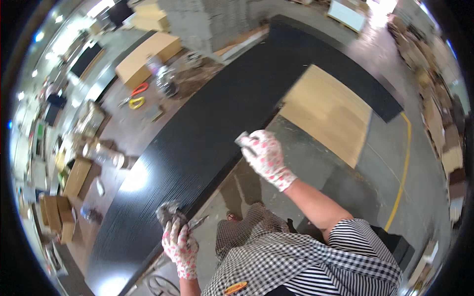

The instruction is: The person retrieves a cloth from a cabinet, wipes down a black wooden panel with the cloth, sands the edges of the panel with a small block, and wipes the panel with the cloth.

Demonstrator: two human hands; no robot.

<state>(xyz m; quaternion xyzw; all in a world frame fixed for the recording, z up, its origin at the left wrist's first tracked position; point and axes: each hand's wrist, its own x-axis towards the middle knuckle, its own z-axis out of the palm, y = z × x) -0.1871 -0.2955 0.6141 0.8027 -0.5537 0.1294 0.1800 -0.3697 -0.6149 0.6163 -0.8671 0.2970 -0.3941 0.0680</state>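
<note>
A long black panel [212, 113] with a wood-grain surface stretches across the bench in front of me. At its near edge, lower left, my left hand [181, 249], in a white glove with a pink pattern, is closed round a crumpled grey rag [170, 213] that lies against the panel. My right hand [266, 157] wears a matching glove and hovers by the panel's near edge around its middle. Pinched between its thumb and fingers is a small flat greyish piece [241, 139]; its kind I cannot make out.
Beyond the panel, scissors [134, 97] with red and yellow handles, a plastic bottle [165, 79] and a cardboard box [148, 56] rest on the brown worktop. A tan board [328, 111] sits right of the panel. A yellow line [402, 172] marks the floor.
</note>
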